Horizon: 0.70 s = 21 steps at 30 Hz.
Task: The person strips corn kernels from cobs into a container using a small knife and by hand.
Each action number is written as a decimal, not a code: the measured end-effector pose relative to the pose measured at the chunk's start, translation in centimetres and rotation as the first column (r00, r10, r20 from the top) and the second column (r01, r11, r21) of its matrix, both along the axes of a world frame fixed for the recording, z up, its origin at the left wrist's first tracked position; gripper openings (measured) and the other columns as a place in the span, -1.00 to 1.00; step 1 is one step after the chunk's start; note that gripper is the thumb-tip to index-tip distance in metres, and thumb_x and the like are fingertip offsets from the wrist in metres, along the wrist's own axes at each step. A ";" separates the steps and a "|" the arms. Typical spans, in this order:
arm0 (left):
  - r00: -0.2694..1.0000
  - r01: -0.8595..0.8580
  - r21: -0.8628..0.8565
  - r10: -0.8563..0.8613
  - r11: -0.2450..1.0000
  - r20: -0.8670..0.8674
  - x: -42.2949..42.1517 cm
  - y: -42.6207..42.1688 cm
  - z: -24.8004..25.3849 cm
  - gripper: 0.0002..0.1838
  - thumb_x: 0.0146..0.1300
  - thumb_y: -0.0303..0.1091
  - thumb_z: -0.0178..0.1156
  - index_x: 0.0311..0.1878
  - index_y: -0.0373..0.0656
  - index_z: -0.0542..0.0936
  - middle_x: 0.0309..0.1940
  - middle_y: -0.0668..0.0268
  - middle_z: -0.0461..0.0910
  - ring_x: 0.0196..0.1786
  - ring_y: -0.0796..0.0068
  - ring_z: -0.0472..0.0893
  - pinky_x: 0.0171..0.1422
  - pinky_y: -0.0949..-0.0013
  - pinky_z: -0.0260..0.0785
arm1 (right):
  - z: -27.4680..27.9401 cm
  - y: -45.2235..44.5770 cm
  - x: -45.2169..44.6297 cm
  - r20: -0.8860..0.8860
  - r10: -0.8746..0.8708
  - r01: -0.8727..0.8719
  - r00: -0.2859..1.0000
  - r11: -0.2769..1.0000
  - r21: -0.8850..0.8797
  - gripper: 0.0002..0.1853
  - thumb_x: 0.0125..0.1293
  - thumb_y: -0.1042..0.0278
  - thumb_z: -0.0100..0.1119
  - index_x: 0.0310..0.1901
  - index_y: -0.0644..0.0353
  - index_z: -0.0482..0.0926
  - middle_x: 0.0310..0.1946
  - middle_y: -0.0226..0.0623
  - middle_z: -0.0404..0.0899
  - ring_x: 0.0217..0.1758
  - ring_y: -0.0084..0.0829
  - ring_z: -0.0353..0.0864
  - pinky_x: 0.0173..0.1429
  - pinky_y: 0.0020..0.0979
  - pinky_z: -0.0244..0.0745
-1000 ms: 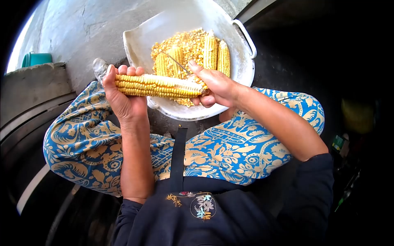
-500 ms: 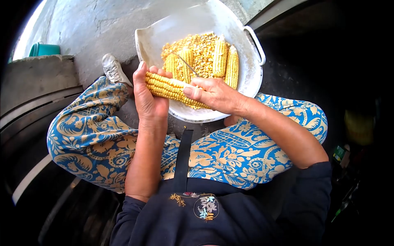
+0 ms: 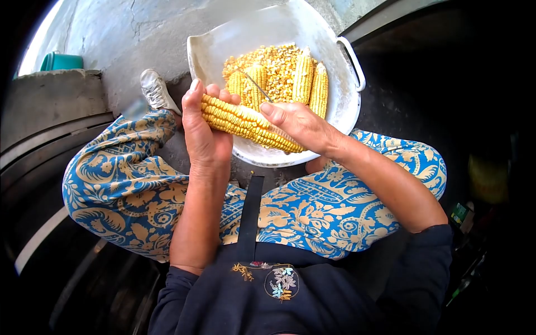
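Observation:
My left hand is wrapped round one end of a yellow corn cob, held slantwise over the near side of a white basin. Along the cob's upper side runs a pale strip bare of kernels. My right hand is closed at that upper side, gripping a thin metal spike whose shaft points up and left; its handle is hidden in the fingers. Beyond both hands, loose kernels cover part of the basin floor. Several whole cobs lie on them.
A curved white handle sticks out at the basin's right. My shoe and patterned trouser legs flank the near side. A low concrete ledge with a green container stands at left. Dim clutter lies far right.
My right thumb has come off the cob's face to its upper edge, so more of the cob and its bare strip shows. The basin appears slightly farther right in view.

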<state>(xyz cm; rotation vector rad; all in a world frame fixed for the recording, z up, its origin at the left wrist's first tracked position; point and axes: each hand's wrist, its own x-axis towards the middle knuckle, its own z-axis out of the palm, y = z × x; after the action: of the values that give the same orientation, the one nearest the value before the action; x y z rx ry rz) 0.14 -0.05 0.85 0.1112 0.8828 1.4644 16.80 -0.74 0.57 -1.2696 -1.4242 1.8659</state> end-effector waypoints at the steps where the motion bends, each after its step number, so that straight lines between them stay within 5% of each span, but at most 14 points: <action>1: 1.000 0.026 0.016 -0.026 1.000 -0.004 0.1 -0.1 0.0 -0.78 0.18 -0.21 0.19 -0.36 -0.11 0.39 -0.52 0.37 0.41 -0.42 0.43 0.45 -0.13 0.27 0.40 | 0.3 0.1 -0.1 0.001 0.000 0.000 1.000 1.000 -0.002 -0.44 0.32 -0.16 -0.10 -0.39 0.30 0.52 -0.56 -0.14 0.48 -0.37 -0.43 0.51 -0.23 -0.35 0.40; 3: 0.999 0.045 0.002 -0.045 0.999 -0.013 0.9 -0.5 0.2 -0.78 0.18 -0.22 0.19 -0.39 -0.10 0.39 -0.52 0.38 0.40 -0.41 0.46 0.43 -0.13 0.28 0.39 | 1.1 0.4 -0.2 0.216 0.149 -0.185 0.965 0.970 0.156 -0.41 0.29 -0.21 -0.08 -0.39 0.32 0.48 -0.52 -0.07 0.50 -0.35 -0.30 0.54 -0.20 -0.30 0.41; 5: 0.998 0.065 -0.010 -0.065 0.998 -0.025 1.1 -0.7 0.4 -0.78 0.19 -0.24 0.20 -0.42 -0.10 0.39 -0.52 0.39 0.39 -0.40 0.49 0.42 -0.13 0.28 0.38 | 1.3 0.4 0.0 0.206 0.165 -0.186 0.965 0.979 0.086 -0.38 0.25 -0.26 -0.06 -0.39 0.32 0.46 -0.52 -0.05 0.51 -0.36 -0.20 0.55 -0.20 -0.25 0.41; 7: 0.996 0.082 -0.021 -0.082 0.996 -0.041 1.1 -0.7 0.4 -0.79 0.19 -0.24 0.19 -0.40 -0.10 0.38 -0.51 0.38 0.39 -0.39 0.48 0.41 -0.12 0.28 0.38 | 1.5 0.5 0.2 0.177 0.198 -0.204 0.964 0.979 0.014 -0.47 0.30 -0.18 -0.07 -0.29 0.26 0.49 -0.45 -0.27 0.46 -0.31 -0.46 0.45 -0.18 -0.40 0.35; 13: 0.994 0.106 0.004 -0.106 0.994 -0.036 1.2 -0.8 0.2 -0.79 0.18 -0.24 0.19 -0.40 -0.11 0.38 -0.50 0.38 0.39 -0.38 0.49 0.40 -0.12 0.30 0.38 | 0.5 -0.4 -0.1 0.039 0.041 -0.045 0.998 0.993 0.108 -0.47 0.32 -0.13 -0.06 -0.45 0.26 0.52 -0.63 -0.24 0.45 -0.47 -0.50 0.44 -0.31 -0.39 0.39; 21: 0.987 0.131 0.082 -0.138 0.988 0.084 0.8 -0.9 -0.5 -0.78 0.19 -0.23 0.16 -0.42 -0.13 0.39 -0.50 0.37 0.40 -0.40 0.48 0.41 -0.12 0.29 0.38 | 0.2 -0.2 0.4 -0.020 0.003 -0.004 1.000 1.000 -0.021 -0.51 0.40 -0.02 -0.13 -0.43 0.29 0.52 -0.64 -0.38 0.44 -0.50 -0.58 0.39 -0.34 -0.42 0.34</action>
<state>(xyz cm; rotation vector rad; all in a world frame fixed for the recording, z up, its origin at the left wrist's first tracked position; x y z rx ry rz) 0.97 -0.90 0.33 0.1575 0.7333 1.3659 17.18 -0.90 0.81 -1.2562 -1.4010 1.8952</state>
